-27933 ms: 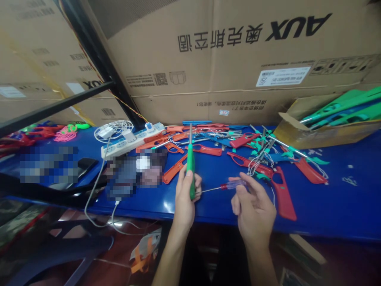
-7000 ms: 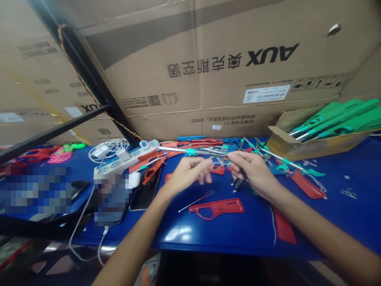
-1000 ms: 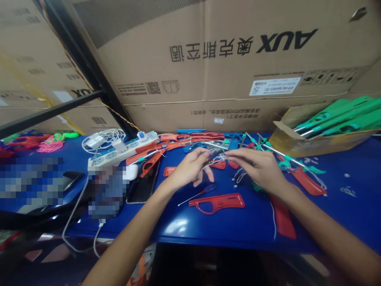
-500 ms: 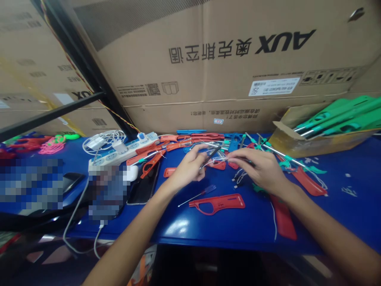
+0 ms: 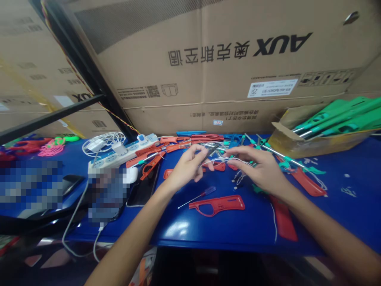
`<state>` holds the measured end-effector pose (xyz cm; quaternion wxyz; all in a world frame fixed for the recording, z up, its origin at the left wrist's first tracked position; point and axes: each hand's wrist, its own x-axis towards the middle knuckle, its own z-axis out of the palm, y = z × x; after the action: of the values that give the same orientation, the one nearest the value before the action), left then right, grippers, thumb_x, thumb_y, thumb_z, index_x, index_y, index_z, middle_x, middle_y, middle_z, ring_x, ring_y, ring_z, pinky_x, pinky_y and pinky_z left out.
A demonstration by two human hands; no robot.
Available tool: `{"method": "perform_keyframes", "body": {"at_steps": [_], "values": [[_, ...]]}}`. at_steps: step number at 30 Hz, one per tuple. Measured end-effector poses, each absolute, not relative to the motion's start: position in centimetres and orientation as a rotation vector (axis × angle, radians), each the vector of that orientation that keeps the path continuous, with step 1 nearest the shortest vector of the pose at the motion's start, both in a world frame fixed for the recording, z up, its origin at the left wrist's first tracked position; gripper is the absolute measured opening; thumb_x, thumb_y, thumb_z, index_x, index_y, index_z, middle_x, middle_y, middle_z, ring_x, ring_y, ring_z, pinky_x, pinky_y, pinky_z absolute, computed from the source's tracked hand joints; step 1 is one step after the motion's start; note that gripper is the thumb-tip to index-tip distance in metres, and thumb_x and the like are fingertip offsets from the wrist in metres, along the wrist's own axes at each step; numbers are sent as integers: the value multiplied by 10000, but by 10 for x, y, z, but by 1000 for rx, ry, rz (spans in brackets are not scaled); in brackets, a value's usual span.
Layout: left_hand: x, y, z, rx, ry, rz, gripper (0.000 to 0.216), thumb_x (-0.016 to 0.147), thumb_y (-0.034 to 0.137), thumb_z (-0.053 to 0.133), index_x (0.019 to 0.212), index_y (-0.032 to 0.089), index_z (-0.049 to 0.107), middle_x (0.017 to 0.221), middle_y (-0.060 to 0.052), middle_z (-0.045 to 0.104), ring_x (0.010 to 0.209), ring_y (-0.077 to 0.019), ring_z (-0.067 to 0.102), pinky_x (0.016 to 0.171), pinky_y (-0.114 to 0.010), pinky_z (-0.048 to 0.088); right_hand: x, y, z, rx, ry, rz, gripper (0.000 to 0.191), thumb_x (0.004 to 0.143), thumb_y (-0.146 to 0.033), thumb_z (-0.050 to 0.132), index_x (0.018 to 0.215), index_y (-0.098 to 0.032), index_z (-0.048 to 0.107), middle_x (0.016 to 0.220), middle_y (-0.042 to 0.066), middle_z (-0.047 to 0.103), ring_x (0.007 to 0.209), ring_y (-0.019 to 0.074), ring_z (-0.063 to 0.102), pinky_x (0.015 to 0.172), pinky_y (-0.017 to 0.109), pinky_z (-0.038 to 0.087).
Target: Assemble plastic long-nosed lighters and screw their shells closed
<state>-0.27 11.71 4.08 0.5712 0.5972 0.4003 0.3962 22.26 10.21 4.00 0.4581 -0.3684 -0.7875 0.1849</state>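
My left hand [image 5: 187, 167] is closed on a slim, dark stick-like piece [image 5: 212, 153], whose exact kind I cannot make out. Thin white wires [image 5: 218, 159] run from beside it toward my right hand [image 5: 262, 167]. There the thumb and forefinger are apart, with the wires passing through the gap between them. Below the hands lie a red lighter casing half [image 5: 229, 203] with a trigger loop and a small screwdriver [image 5: 198, 196] with a clear purplish handle. Another red casing piece [image 5: 284, 220] rests under my right forearm.
Behind the hands lies a pile of red lighter parts [image 5: 178, 147] and metal tubes [image 5: 281, 155]. A carton [image 5: 327, 147] of green lighters stands at back right. A power strip [image 5: 131, 153], white cables [image 5: 102, 141] and a dark phone [image 5: 143, 188] are on the left. A large cardboard box [image 5: 208, 87] walls the back.
My right thumb and forefinger, pinched together near the wires before, have come apart. The left hand keeps the dark piece, with little movement.
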Motion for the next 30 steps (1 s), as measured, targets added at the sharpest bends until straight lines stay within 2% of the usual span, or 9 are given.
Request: {"method": "perform_keyframes", "body": {"at_steps": [6, 11, 16, 20, 22, 24, 26, 30], "values": [[-2, 114, 45, 1379, 934, 944, 195, 1027, 404, 477, 978, 226, 413, 708, 30, 698, 291, -44, 439, 322, -160, 232, 221, 100, 42, -903, -1953, 563, 183, 957, -303, 651, 1124, -257, 711, 1129, 20, 743, 794, 158, 700, 662, 296, 555], [-1, 113, 46, 1443, 906, 945, 236, 1028, 432, 476, 1091, 206, 506, 714, 33, 660, 317, -35, 442, 328, -165, 245, 222, 102, 39, -977, -1927, 554, 211, 968, -318, 628, 1141, -231, 712, 1014, 24, 773, 533, 114, 610, 577, 302, 540], [-3, 113, 45, 1450, 847, 937, 241, 994, 356, 548, 1173, 196, 548, 780, 21, 662, 362, -31, 487, 361, -172, 283, 222, 104, 37, -991, -1977, 452, 194, 978, -331, 613, 1069, -221, 745, 996, 34, 790, 771, 182, 730, 709, 325, 576], [-3, 113, 47, 1423, 857, 929, 288, 980, 355, 569, 1209, 184, 525, 775, 5, 690, 367, -43, 510, 366, -175, 264, 222, 103, 38, -966, -2006, 425, 200, 990, -344, 595, 1051, -234, 750, 951, 28, 797, 801, 194, 749, 686, 309, 581], [-3, 114, 46, 1406, 870, 920, 254, 986, 373, 552, 1146, 178, 515, 761, -6, 707, 347, -48, 506, 355, -175, 224, 223, 102, 37, -958, -2000, 377, 194, 988, -337, 598, 1078, -240, 739, 933, 27, 796, 760, 188, 746, 660, 301, 580], [-3, 114, 45, 1409, 882, 884, 219, 993, 395, 533, 1004, 178, 505, 775, -27, 730, 338, -47, 508, 352, -175, 203, 224, 103, 36, -949, -2013, 305, 170, 987, -319, 603, 1065, -241, 732, 917, 22, 791, 721, 174, 734, 653, 291, 572], [-3, 115, 43, 1438, 884, 835, 255, 999, 417, 519, 905, 182, 486, 797, -46, 751, 339, -46, 514, 358, -178, 213, 225, 104, 35, -928, -2055, 234, 148, 993, -304, 600, 1029, -240, 729, 911, 17, 785, 702, 161, 720, 664, 285, 562], [-4, 113, 42, 1528, 874, 733, 282, 991, 429, 544, 891, 166, 550, 846, -63, 769, 378, -42, 519, 390, -187, 282, 228, 105, 35, -896, -2104, 155, 130, 994, -304, 611, 1005, -237, 722, 900, 6, 776, 706, 148, 707, 683, 276, 540]]}}
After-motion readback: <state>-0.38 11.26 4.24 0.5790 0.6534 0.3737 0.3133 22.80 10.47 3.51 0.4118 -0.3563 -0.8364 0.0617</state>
